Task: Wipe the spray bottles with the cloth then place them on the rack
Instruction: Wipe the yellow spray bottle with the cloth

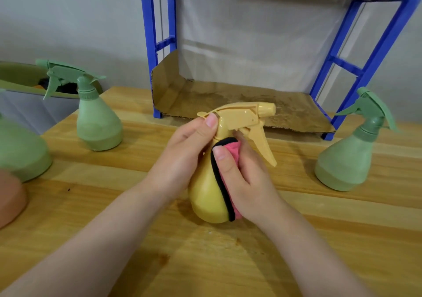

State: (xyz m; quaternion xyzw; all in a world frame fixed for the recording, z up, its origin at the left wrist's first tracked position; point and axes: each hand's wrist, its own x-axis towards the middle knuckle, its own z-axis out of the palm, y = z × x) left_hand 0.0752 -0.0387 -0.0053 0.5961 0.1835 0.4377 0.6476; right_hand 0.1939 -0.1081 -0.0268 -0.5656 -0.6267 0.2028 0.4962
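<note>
Yellow spray bottle (206, 196) upright at centre of the wooden surface (319, 239), just near of the blue rack (374, 52). Left hand (182, 157) grips its neck, fingers curled round; right hand (249, 180) presses the pink cloth (230, 150) against the bottle's right side, fingers curled over the cloth. Green spray bottles stand far left (97, 118) and right (349, 157), apart from the rack.

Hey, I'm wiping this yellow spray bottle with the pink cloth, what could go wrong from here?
1. Your right hand rubs the pink cloth with black edging just below the yellow plastic spray bottle's trigger; a squeeze might spray the wooden table.
2. Your left hand grips only the neck, so hard wiping could tip the bottle.
3. The green spray bottle beside the blue metal rack might get knocked when shelving.
</note>
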